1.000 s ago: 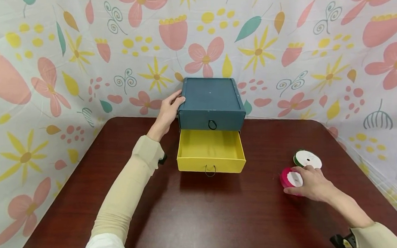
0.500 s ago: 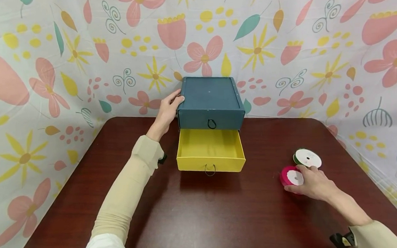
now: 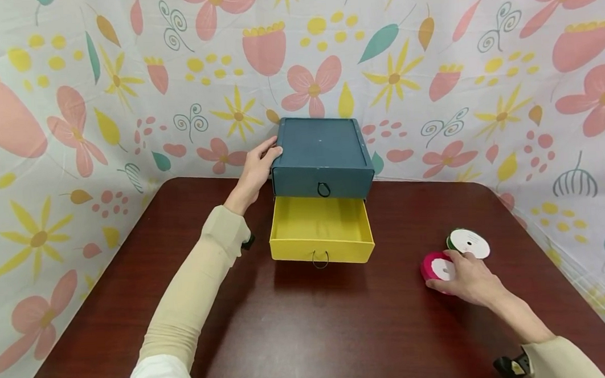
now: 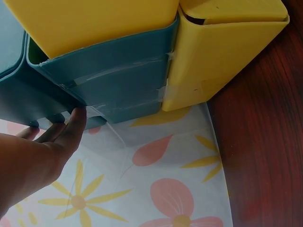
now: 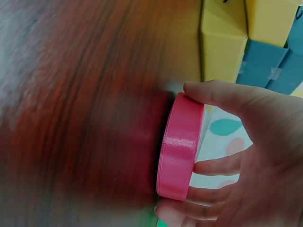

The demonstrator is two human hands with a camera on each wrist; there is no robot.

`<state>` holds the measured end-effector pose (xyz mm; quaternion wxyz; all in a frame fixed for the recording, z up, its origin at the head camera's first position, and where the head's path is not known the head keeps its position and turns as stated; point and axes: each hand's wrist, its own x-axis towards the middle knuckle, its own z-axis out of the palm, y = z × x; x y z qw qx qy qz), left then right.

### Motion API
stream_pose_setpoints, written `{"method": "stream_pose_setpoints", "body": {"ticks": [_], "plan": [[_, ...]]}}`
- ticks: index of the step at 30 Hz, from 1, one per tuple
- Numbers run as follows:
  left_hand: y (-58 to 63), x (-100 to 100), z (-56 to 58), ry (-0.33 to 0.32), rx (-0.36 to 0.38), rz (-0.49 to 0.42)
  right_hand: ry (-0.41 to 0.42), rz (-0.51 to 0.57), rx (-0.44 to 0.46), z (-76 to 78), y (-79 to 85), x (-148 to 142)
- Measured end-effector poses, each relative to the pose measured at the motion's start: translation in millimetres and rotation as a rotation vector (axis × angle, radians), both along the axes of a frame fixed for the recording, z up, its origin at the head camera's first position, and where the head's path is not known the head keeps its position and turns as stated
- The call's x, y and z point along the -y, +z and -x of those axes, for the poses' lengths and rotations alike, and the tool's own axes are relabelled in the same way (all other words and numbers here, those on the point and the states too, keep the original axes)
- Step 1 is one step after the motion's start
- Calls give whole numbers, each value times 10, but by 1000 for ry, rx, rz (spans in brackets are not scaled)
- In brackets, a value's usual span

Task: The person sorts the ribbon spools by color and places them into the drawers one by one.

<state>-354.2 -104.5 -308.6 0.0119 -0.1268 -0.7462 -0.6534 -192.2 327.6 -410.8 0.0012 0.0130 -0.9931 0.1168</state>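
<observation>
My right hand (image 3: 474, 280) grips a roll of pink satin ribbon (image 3: 438, 267) by its edge, low over the right side of the table. In the right wrist view the thumb is on one side of the pink roll and the fingers on the other. Close behind it lies a ribbon spool (image 3: 469, 242) with a white face and green rim. My left hand (image 3: 255, 170) rests on the left side of a blue-topped drawer box (image 3: 320, 142), thumb at the top edge, fingers (image 4: 75, 125) against the side wall. A yellow drawer (image 3: 321, 249) stands pulled out below the blue front, with nothing inside.
The drawer box stands at the back of the dark wooden table (image 3: 309, 325), near a flower-printed cloth (image 3: 391, 13). A yellow lower section (image 4: 213, 61) shows in the left wrist view. Thin loop pulls (image 3: 323, 189) hang on the drawer fronts.
My right hand has shifted slightly left with the pink ribbon roll, away from the white-faced spool. The left hand and drawer box have stayed put.
</observation>
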Motion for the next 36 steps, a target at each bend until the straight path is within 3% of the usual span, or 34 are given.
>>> {"method": "stream_pose_setpoints", "body": {"ticks": [9, 36], "plan": [[7, -9, 1, 21, 3, -4, 78, 50, -70, 23, 145, 155], [13, -12, 3, 13, 5, 4, 196, 138, -87, 174, 806, 617]]}}
